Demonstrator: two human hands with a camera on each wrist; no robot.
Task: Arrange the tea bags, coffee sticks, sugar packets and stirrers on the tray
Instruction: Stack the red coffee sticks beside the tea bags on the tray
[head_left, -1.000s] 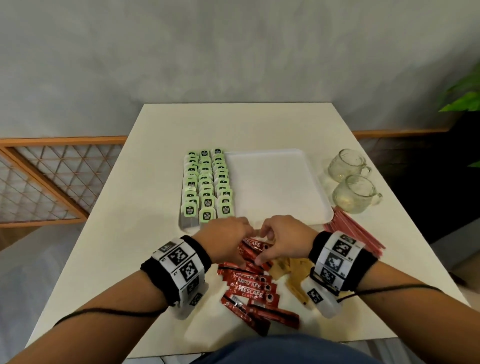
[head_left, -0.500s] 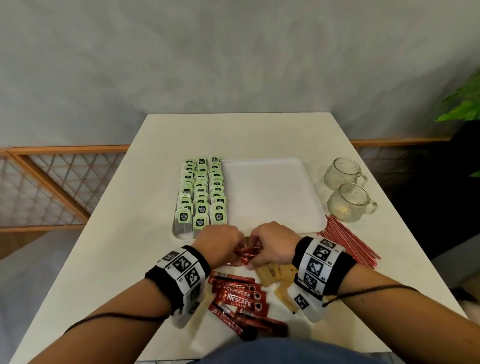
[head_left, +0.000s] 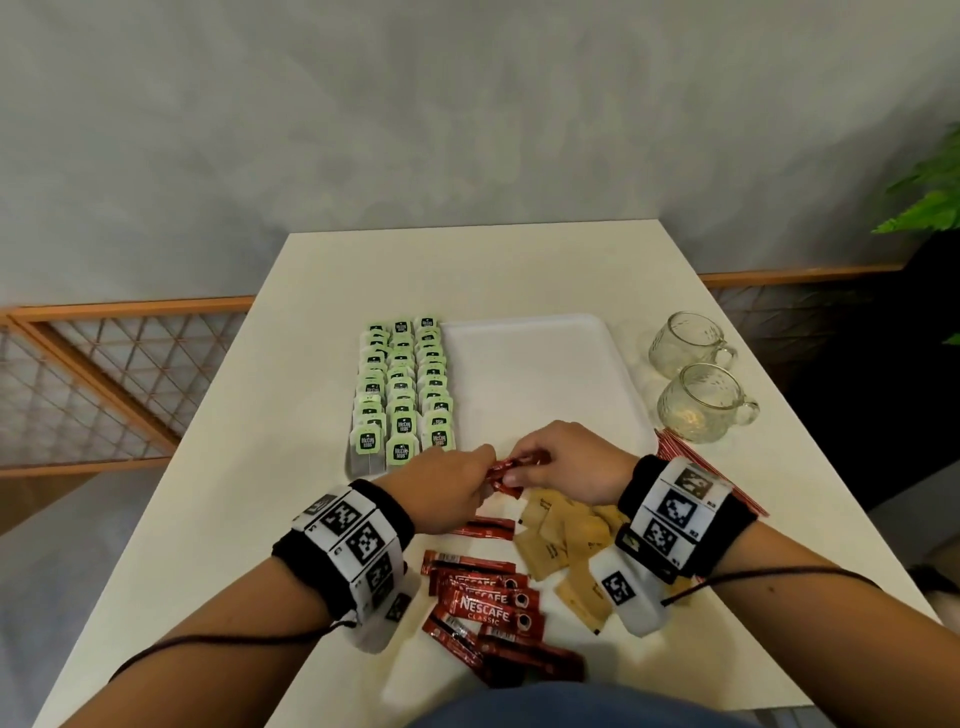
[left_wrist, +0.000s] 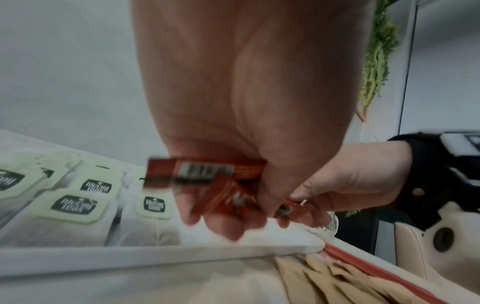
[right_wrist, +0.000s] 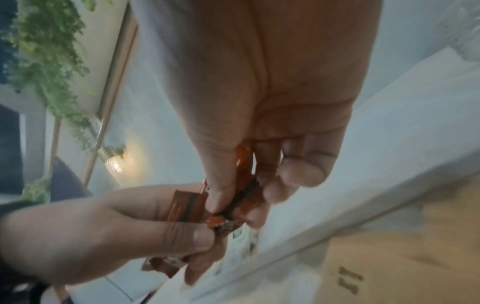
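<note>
Small bunch of red coffee sticks (head_left: 511, 470) pinched from both ends, left hand (head_left: 441, 491) and right hand (head_left: 569, 467) each curled on it, held just above the near rim of the white tray (head_left: 545, 384). Tray: three rows of green-tagged tea bags (head_left: 402, 392) fill its left side, the right part is bare. On the table (head_left: 270, 467) near the tray lie loose coffee sticks (head_left: 485, 605), brown sugar packets (head_left: 563, 540) and red stirrers (head_left: 675, 449) at right; two glass cups (head_left: 698, 382) stand right of the tray.

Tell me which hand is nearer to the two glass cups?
Right. The right hand is just below-left of the glass cups, past the tray corner; the left hand is farther left, near the tea bags.
</note>
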